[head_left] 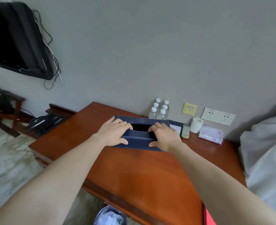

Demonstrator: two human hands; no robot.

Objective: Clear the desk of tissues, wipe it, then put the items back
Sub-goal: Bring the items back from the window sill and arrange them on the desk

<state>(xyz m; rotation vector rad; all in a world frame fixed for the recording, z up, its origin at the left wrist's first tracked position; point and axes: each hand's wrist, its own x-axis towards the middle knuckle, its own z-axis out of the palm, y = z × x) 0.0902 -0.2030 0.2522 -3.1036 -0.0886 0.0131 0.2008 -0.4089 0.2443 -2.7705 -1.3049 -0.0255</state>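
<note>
Navy tissue box (142,140), reddish-brown desk (134,172), grey wall (134,54), white-capped bottles (160,111).

Tissue box (138,141): slot is dark, contents can't be told; gold lid print too small to read. Bottles (153,113) at bench back edge: bases hidden behind box. Remote (185,131) buttons too small. Bin (100,211) cut by bottom edge, TV (17,43) by left edge.

Grey wall (150,46), mounted black television (15,39), wooden desk (142,172), pale floor (7,159).
</note>
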